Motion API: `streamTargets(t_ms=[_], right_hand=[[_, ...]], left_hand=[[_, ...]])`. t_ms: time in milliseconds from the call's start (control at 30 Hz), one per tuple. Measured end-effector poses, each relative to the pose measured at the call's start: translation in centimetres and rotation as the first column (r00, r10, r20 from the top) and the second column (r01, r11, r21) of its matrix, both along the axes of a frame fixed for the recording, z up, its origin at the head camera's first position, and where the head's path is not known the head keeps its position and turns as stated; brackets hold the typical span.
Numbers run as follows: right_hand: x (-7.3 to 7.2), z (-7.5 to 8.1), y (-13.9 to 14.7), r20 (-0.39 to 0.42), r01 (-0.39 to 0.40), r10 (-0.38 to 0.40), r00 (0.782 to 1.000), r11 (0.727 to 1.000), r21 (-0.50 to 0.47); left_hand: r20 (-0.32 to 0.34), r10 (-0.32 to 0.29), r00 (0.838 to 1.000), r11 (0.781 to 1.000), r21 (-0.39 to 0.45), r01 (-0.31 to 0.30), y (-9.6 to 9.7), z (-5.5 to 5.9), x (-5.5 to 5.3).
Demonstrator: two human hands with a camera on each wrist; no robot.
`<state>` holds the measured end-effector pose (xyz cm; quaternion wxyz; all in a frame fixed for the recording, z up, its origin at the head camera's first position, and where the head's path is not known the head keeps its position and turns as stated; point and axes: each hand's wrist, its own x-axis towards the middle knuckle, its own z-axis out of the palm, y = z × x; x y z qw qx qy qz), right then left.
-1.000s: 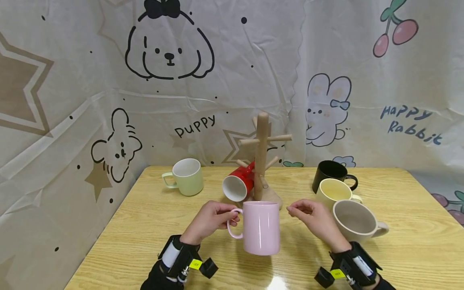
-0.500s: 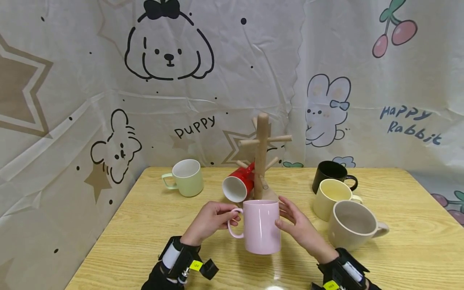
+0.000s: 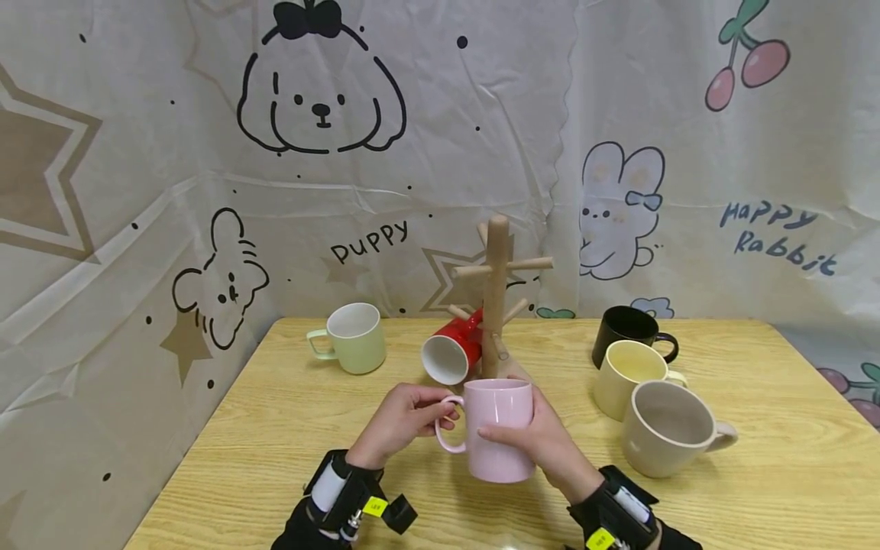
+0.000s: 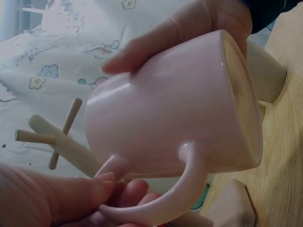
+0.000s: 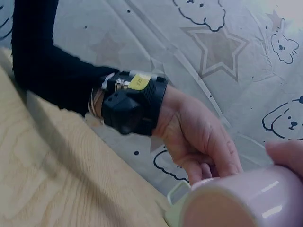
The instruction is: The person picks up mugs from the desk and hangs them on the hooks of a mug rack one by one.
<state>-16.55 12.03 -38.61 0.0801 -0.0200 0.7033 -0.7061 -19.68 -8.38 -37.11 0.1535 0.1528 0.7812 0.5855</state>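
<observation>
Just above the wood-grained table (image 3: 241,466), near the middle, the glossy, straight-sided pink mug (image 3: 498,403) is held upright. The left hand (image 3: 399,420) pinches its smooth looped handle (image 4: 191,182) with curled fingers; the right hand (image 3: 546,441) clasps its rounded body, thumb across the front. Farther right stands a wide beige mug (image 3: 663,435). Beyond, a red mug (image 3: 462,341) lies tipped sideways beside a rack (image 3: 496,286) of round wooden pegs. Creased printed cloth (image 3: 440,99) hangs at the far side.
</observation>
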Motion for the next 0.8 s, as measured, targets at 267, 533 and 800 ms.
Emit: streamTargets(t_ms=[267,533,800], right_hand=[[0.4,-0.2,-0.5,-0.036,0.117,-0.117,0.993,0.993,0.009],[0.6,-0.4,-0.5,-0.044,0.145,-0.144,0.989,0.989,0.018],[1.5,-0.2,-0.1,-0.103,0.243,-0.247,0.964,0.969,-0.047]], left_hand=[[-0.029,0.007,1.000,1.000,0.000,-0.007,0.2,0.1,0.1],[-0.136,0.000,0.991,0.994,-0.108,-0.015,0.0,0.1,0.0],[-0.078,0.068,0.995,0.997,-0.035,-0.071,-1.3,0.8,-0.5]])
